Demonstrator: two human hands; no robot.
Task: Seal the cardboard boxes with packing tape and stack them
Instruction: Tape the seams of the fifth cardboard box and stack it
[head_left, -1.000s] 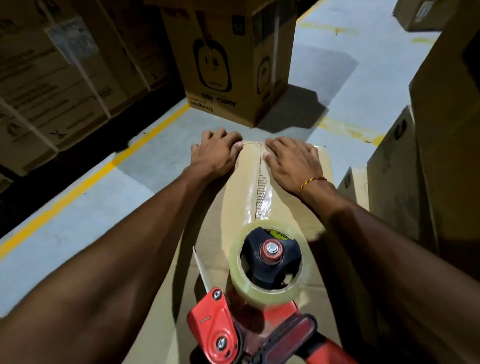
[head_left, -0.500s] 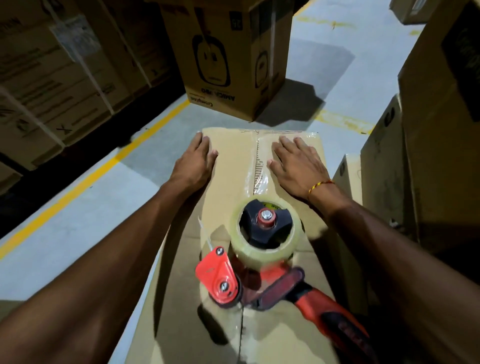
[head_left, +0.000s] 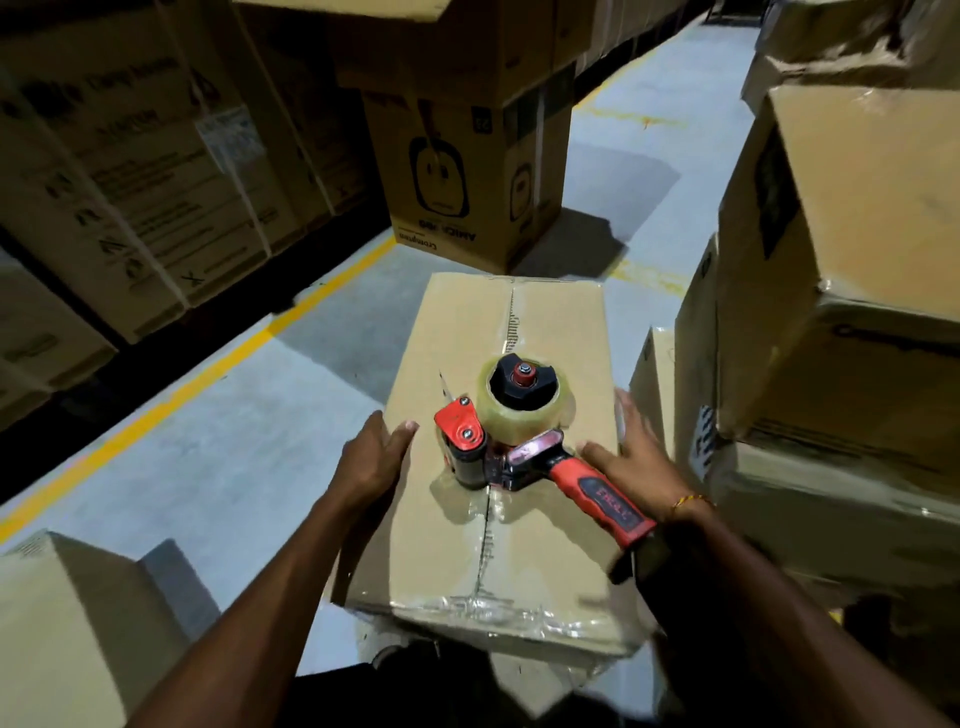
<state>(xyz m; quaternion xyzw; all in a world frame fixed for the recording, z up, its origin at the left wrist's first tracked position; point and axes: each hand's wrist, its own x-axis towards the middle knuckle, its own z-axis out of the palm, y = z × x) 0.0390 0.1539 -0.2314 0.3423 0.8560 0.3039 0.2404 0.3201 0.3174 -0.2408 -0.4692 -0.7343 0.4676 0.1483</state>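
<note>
Taped cardboard box (head_left: 498, 467) in mid-scene on the floor, clear tape along the centre seam and over the near edge, so sealing judged done. Red tape dispenser (head_left: 511, 431) parked on top over the seam, handle toward near right, probably to free both hands. Left hand (head_left: 371, 457) clasping the left top edge, thumb on top, fingers curled down the side. Right hand (head_left: 631, 457) on the right edge, thumb on top, fingers apart and mostly straight. Likely braced for lifting onto the stack of boxes (head_left: 841, 312) at right.
</note>
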